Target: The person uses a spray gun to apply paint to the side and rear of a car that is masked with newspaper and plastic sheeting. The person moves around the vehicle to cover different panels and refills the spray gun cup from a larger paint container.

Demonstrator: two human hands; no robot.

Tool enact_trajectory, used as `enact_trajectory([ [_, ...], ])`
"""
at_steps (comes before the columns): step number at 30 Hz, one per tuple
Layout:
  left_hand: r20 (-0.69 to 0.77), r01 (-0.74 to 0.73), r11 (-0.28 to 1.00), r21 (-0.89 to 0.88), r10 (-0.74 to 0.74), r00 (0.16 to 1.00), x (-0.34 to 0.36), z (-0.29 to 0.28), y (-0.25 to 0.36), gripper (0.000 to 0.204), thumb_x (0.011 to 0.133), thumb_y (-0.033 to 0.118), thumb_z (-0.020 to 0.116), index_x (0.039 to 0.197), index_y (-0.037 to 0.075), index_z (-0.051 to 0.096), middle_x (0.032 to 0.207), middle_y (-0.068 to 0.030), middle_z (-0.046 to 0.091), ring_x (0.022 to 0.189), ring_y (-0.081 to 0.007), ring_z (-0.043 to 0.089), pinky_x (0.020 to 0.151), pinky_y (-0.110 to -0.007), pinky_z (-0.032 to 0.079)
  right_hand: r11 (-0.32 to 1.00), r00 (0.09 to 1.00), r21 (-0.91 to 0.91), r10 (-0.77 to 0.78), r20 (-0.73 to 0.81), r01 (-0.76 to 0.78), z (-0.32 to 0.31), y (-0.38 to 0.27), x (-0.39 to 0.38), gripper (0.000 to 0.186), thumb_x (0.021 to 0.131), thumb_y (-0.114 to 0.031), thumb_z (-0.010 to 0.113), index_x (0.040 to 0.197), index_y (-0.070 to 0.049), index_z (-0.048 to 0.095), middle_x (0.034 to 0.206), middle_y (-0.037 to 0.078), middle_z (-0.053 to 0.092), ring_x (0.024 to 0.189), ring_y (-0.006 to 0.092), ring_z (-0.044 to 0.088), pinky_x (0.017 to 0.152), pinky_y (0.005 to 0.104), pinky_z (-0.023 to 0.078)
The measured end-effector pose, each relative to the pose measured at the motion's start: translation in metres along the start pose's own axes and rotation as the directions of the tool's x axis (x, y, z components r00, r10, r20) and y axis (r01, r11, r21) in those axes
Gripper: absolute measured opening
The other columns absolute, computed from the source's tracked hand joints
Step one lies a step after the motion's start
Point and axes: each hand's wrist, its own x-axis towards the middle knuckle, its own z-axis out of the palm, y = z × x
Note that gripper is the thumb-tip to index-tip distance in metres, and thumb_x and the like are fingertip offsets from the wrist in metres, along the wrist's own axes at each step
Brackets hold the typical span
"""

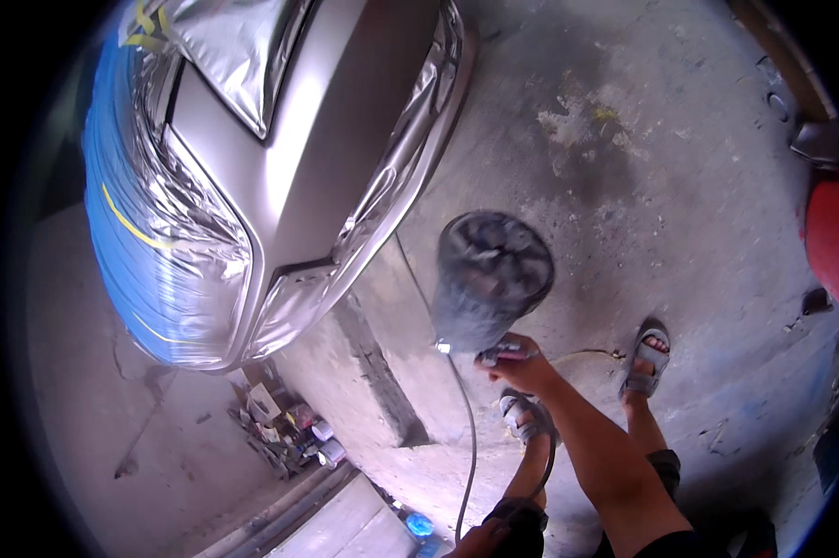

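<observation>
My right hand (521,365) is closed round the handle of what looks like a spray gun with a wide, dark grey cup (494,270), its mottled top facing up. The cup is slightly smeared by motion and hides the gun's front. Ahead and to the left stands a car body corner with a silver painted panel (298,167), apart from the gun. Shiny masking foil (238,56) and blue film (126,242) cover the parts around it. At the lower edge, part of my left hand or forearm (480,539) shows beside a thin hose; its fingers cannot be made out.
A thin grey hose (471,437) crosses the concrete floor (680,232) beneath the gun. My sandalled feet (644,358) stand near it. Boxes and cans (289,423) lie along the wall at lower left. A red object (830,232) stands at the far right.
</observation>
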Motion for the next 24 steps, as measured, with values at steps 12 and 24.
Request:
enact_trajectory([
  [12, -0.309, -0.157, 0.969, -0.193, 0.092, 0.947, -0.030, -0.040, 0.141, 0.029, 0.085, 0.034, 0.051, 0.097, 0.008, 0.056, 0.088, -0.0224, 0.060, 0.089, -0.0380, 0.058, 0.073, -0.042, 0.047, 0.907, 0.729, -0.082, -0.382, -0.568, 0.412, -0.144, -0.228, -0.021, 0.024, 0.085, -0.029, 0.058, 0.100, -0.011, 0.058, 0.076, -0.001, 0.056, 0.067, 0.0082, 0.054, 0.061, 0.0200, 0.043],
  [24, -0.221, -0.222, 0.963, 0.154, 0.253, 0.942, -0.032, -0.084, 0.186, 0.034, 0.081, 0.038, 0.050, 0.091, 0.007, 0.058, 0.080, -0.0218, 0.061, 0.079, -0.0406, 0.058, 0.070, -0.048, 0.047, 0.900, 0.941, -0.410, -0.255, -0.224, 0.146, -0.100, -0.273, -0.069, 0.023, 0.073, -0.020, 0.069, 0.079, -0.004, 0.055, 0.071, 0.003, 0.061, 0.070, 0.0155, 0.058, 0.062, 0.0269, 0.045],
])
